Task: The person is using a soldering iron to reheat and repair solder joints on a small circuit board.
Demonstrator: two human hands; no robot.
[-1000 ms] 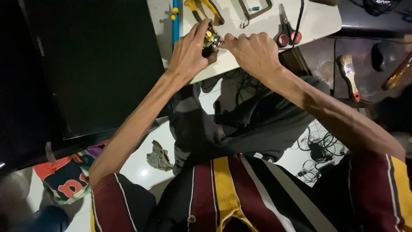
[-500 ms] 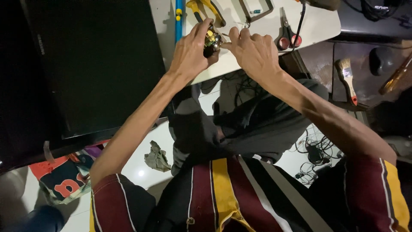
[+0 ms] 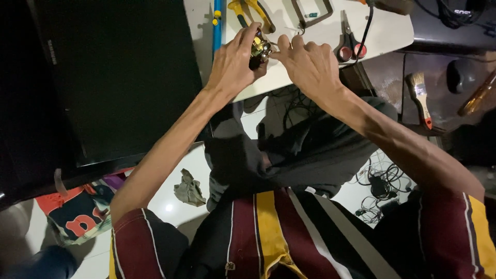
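Head view: left hand grips small brass-coloured part, right hand touching.

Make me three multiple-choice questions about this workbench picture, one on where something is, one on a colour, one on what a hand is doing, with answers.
1. Where do the scissors lie?
A. on the white table, beyond the right hand
B. on the floor by the crumpled rag
C. on the black panel at the left

2. What colour are the scissors' handle rings?
A. green
B. red
C. white

3. What is the left hand doing?
A. resting flat on the table
B. holding the paintbrush
C. closed around a small metal part

Answers:
1. A, they lie on the white table just past the right hand.
2. B, both rings show red.
3. C, its fingers wrap the small brass-coloured part, and the right hand's fingertips reach to it; the paintbrush lies untouched off to the right.
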